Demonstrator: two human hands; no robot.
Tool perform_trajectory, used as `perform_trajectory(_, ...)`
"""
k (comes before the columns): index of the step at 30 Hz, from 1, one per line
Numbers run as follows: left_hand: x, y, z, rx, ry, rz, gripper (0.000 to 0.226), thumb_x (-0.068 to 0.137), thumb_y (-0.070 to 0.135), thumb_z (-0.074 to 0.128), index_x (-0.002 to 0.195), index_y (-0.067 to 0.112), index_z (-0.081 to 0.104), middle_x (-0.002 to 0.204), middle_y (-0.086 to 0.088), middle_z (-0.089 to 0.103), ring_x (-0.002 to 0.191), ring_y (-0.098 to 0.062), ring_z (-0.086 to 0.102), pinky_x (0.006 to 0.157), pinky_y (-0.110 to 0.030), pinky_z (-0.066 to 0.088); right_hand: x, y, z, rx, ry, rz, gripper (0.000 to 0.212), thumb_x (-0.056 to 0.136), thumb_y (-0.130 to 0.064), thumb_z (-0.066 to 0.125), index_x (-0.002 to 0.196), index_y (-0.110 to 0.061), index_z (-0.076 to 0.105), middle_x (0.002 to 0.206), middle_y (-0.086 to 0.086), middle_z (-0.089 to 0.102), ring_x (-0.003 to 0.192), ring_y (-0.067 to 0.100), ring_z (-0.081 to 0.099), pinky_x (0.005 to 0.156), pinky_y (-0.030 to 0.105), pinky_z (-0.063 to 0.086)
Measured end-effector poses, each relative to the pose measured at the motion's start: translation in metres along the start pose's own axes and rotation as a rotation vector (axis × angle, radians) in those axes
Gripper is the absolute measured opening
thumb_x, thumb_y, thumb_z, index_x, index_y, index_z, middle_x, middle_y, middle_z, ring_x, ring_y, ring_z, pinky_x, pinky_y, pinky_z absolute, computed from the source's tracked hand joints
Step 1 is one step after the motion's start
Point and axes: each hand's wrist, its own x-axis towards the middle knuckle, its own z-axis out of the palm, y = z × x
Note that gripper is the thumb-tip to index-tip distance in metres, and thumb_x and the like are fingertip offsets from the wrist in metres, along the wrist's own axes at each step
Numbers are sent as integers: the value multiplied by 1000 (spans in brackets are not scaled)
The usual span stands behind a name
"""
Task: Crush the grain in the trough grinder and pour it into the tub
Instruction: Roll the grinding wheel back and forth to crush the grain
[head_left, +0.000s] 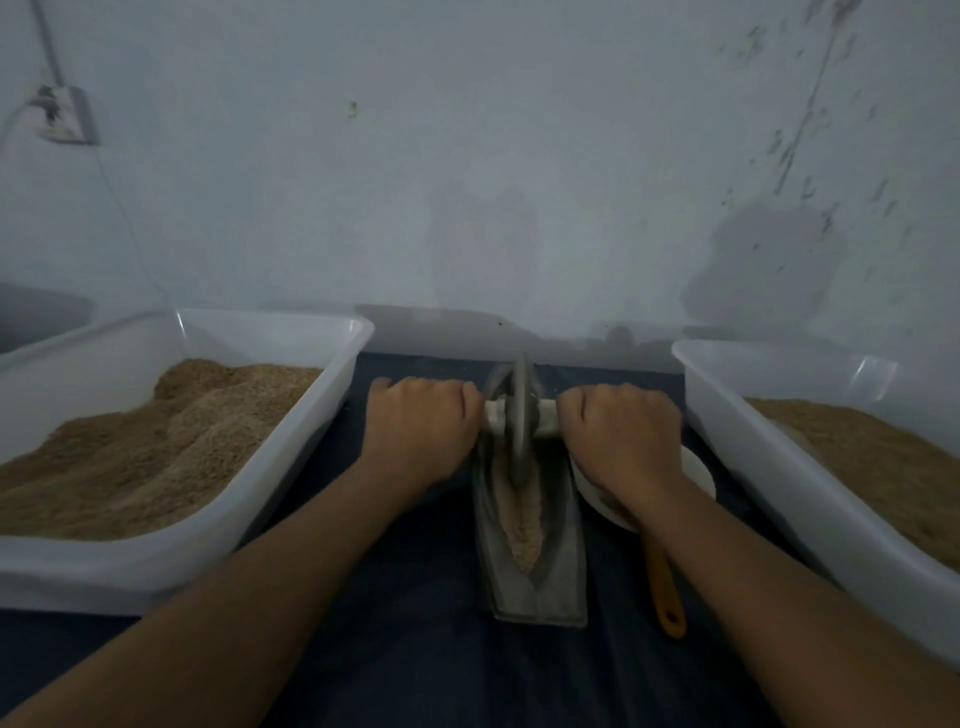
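A narrow lane of dark cloth is left between two white plastic tubs. The left tub, heaped with brown meal, is set with its rim just beside the left forearm; the right tub, also filled, is set close against the right forearm. A pale wall closes the far side just beyond the grinder.

The metal trough is laid lengthwise in the lane, with pale crushed grain lying along its groove. The grinding wheel is stood upright at the trough's far end. Its axle handle is clasped by the left hand and the right hand, one on each side of the wheel, fingers curled round it.

A white bowl and an orange-handled utensil are partly hidden under the right forearm.
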Motion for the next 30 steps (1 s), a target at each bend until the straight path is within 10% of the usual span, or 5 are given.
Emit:
perform_trajectory(6,27,1,-1,-36,-53,-6,29,100,21,42,73,23,31,67,5,32,60,-20,33,71,-43,35,18,8,12,75,-72,23,25,96,-18,23,86,-16,46,69,-1,37,58,19,37,58,35,42)
perform_trajectory(11,-7,5,-9,-127,107,-32,26,99,29,40,76,26,49,68,5,57,63,-23,51,73,-39,38,-17,13,11,128,116,-9,38,100,-30,30,67,-22,47,57,-7,44,47,16,43,46,29,27)
perform_trajectory(14,-38,4,-8,-291,202,-59,48,103,40,28,117,27,72,97,6,76,86,-20,69,83,-42,48,-41,12,3,218,284,-58,45,101,-31,36,99,-13,77,76,1,71,66,23,64,60,34,49)
perform_trajectory(20,-77,3,-18,-337,287,-30,53,107,41,28,137,19,66,120,2,75,113,-20,69,103,-54,48,-68,13,-9,264,318,-135,47,101,-31,39,131,-9,68,116,7,74,119,31,66,95,45,53)
perform_trajectory(30,4,5,1,38,39,-32,20,101,25,41,81,24,43,72,4,48,63,-22,41,67,-36,29,10,14,26,-56,158,-193,24,95,-15,45,71,-15,48,64,2,56,50,21,39,49,28,24)
